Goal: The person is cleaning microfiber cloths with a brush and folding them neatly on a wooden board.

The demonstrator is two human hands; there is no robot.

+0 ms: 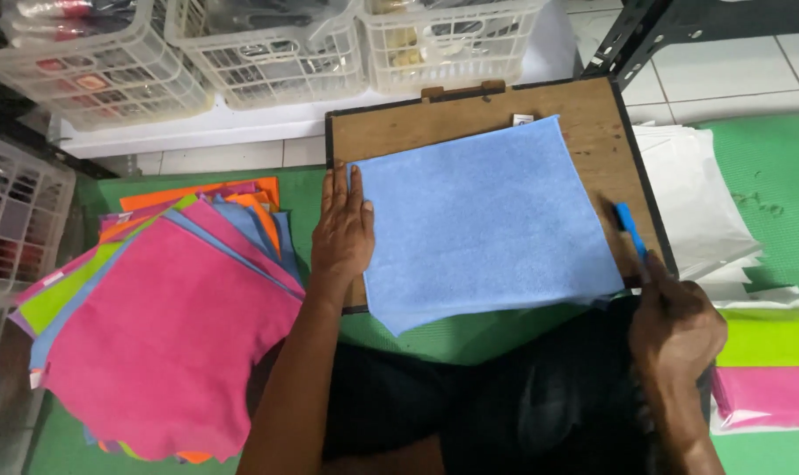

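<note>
A light blue cloth (487,220) lies spread flat on a brown wooden board (584,114). My left hand (342,233) rests flat on the board at the cloth's left edge, fingers stretched out and touching the cloth. My right hand (676,330) is at the board's near right corner, closed around a thin blue tool (630,227) that points up along the cloth's right edge.
A fanned stack of cloths, pink on top (162,343), lies on the green mat (769,176) to the left. White plastic sheets (689,202) and bagged green and pink cloths (769,369) sit right. White crates (267,53) line the back.
</note>
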